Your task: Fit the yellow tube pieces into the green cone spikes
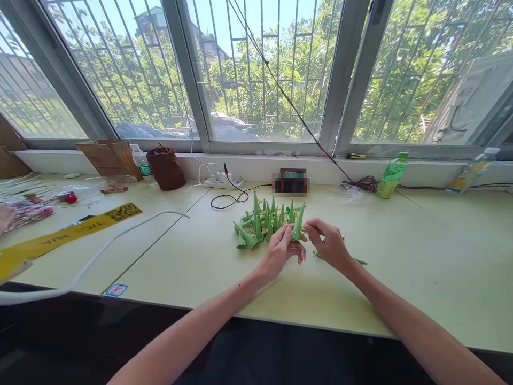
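My left hand (281,247) is closed on the base of a green cone (298,222), whose point is up. Close on its right, my right hand (326,241) has thumb and fingers pinched together near the cone's side; anything between them is too small to make out. Behind my left hand, a cluster of similar green cones (256,222) covers a patch of the table, some upright and some lying down, with small yellowish bits among them. Partly hidden under my right hand lies a thin green piece (360,262) with small yellowish bits beside it.
A power strip (224,181) with cables and a blurred dark device (290,183) stand by the window sill. At the right are a green bottle (393,175) and coiled wire (364,183). A brown pouch (165,167) stands left. A yellow tag and white cable (120,235) cross the left foreground.
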`<state>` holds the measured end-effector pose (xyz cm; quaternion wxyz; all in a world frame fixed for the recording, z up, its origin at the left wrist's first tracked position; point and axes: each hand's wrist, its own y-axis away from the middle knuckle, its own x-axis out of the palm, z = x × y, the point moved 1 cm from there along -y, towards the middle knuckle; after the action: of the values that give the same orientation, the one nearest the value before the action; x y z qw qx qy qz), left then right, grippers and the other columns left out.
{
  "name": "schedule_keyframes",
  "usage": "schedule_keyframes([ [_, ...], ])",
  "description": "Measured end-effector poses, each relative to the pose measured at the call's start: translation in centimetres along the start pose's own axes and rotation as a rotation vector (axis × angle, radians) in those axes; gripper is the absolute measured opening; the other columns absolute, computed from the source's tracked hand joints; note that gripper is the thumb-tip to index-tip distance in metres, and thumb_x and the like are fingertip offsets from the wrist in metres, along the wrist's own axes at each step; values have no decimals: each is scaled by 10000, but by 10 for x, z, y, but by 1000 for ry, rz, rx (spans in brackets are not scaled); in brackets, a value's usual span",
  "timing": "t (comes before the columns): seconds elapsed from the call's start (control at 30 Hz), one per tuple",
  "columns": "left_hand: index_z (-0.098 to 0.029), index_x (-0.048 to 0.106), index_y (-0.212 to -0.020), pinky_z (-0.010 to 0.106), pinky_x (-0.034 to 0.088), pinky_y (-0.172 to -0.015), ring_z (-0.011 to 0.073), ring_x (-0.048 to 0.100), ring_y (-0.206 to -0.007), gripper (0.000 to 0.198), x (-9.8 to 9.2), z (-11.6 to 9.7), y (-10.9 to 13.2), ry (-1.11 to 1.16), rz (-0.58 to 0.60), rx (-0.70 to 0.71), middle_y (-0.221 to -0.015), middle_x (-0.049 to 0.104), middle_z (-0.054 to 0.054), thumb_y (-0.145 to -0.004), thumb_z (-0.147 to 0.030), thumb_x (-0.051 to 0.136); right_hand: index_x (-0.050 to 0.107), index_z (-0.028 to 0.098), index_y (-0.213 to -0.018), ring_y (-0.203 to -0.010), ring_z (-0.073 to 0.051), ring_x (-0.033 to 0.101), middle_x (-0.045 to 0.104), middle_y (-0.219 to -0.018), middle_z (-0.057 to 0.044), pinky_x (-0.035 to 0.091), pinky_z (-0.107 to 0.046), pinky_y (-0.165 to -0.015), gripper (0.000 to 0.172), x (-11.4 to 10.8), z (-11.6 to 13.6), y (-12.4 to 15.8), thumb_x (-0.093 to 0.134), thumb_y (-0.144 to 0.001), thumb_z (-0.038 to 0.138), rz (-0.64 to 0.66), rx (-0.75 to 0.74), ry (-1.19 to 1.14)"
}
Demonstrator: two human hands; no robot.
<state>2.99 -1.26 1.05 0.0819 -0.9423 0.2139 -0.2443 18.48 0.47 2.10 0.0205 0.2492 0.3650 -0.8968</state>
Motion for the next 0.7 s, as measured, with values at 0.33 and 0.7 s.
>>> schedule_keyframes([
  [0.33,-159,477,-998,238,459,-445,116,615,-527,335,3,-3,1,29,3,-37,-947,624,70,-904,-468,568,566,215,-820,-548,-129,516,606,-657,2,415,-248,-572,256,-2,4,1,456,-960,399,16,58,-16],
  [0.7,-207,431,-1093,241,499,-435,122,629,-510,328,3,-1,1,-159,16,18,-820,555,-9,-922,-467,535,558,212,-828,-497,-107,446,560,-616,25,373,-241,-523,234,-1,1,2,467,-953,388,20,102,-55],
])
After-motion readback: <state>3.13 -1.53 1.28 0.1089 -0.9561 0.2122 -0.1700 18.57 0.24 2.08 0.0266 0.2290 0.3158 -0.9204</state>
